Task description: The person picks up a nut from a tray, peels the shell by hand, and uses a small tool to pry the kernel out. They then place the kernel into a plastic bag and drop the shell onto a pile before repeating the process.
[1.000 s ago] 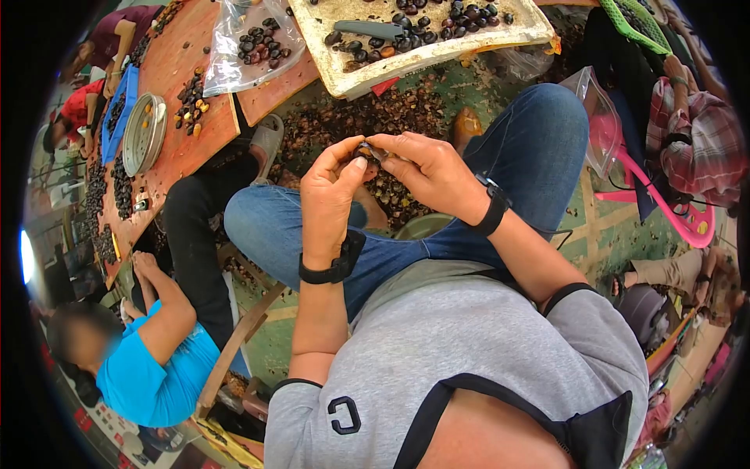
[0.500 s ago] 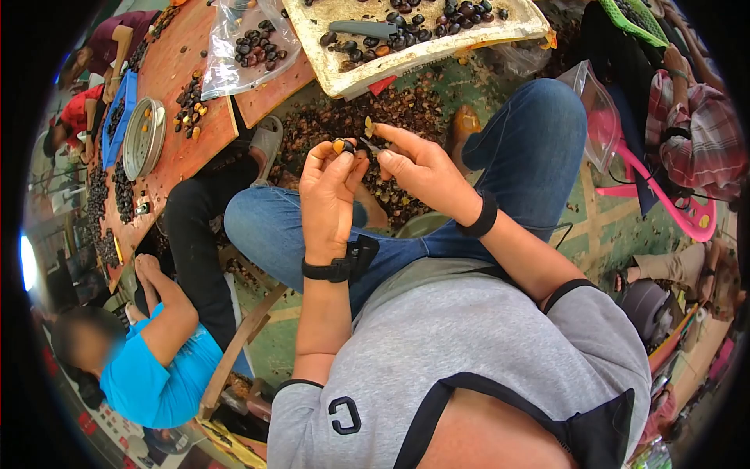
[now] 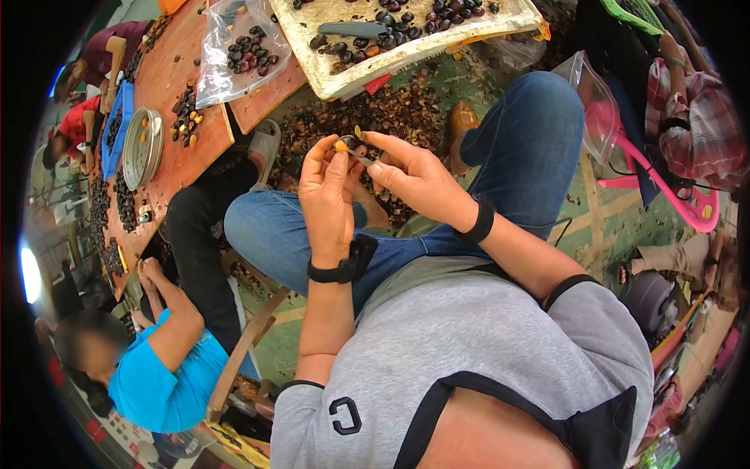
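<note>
Left fingers (image 3: 336, 170), pinching nut (image 3: 341, 146); right fingers (image 3: 395, 148), gripping blade (image 3: 362, 159)

A: Upper left of the frame?
B: Wooden table (image 3: 178, 74) noted. At its left edge, a blue tray (image 3: 110, 159), with a round tin (image 3: 158, 155) just beside.
A: Lower left?
B: One person in a blue shirt (image 3: 168, 383); a curved wooden bar (image 3: 241, 352) right of the shirt.
A: Upper right?
B: Green basket (image 3: 637, 16) at the top edge. Below it, a person in a plaid shirt (image 3: 707, 144). Pink chair (image 3: 695, 224) nearby, clear bag (image 3: 576, 76) at its left end.
A: Footwear?
B: One grey sandal (image 3: 268, 144), just right of the table's corner.
</note>
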Demonstrator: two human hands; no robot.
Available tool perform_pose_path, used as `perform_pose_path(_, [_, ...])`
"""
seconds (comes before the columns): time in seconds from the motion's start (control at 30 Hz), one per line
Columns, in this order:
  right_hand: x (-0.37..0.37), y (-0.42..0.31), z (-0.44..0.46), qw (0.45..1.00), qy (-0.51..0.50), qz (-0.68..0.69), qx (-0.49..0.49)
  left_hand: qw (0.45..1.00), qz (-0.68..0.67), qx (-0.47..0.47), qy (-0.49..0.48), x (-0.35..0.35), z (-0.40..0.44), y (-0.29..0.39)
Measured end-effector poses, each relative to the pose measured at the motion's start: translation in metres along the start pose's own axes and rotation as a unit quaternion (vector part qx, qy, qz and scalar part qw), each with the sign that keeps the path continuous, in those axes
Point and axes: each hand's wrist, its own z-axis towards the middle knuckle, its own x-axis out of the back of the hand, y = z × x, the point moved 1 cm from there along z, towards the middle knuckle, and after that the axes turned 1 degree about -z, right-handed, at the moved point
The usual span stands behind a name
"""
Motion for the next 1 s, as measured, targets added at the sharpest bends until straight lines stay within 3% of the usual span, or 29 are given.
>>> perform_pose_path(0.27, [-0.001,0.005,-0.001,0.993,0.025,-0.110,0.026,1.000,0.010,-0.029,0.003,-0.004,-0.002,-0.003])
perform_pose_path(0.4, [-0.004,0.011,-0.001,0.995,0.030,-0.085,0.033,0.999,0.011,-0.048,0.007,-0.012,-0.004,-0.002])
perform_pose_path(0.47, [-0.004,0.022,0.004,0.989,0.085,-0.065,0.100,0.998,0.019,-0.058,0.013,-0.017,-0.006,-0.004])
perform_pose_path(0.57, [-0.003,0.019,0.005,0.988,0.071,-0.076,0.112,0.996,0.023,-0.082,0.030,-0.019,-0.005,-0.009])
perform_pose_path(0.77, [-0.001,0.003,0.001,0.999,0.009,-0.035,0.030,0.995,0.035,-0.093,0.023,-0.016,-0.002,-0.012])
perform_pose_path(1.0, [-0.001,0.009,0.002,0.995,0.024,-0.091,0.042,0.993,0.043,-0.101,0.036,-0.013,-0.003,-0.013])
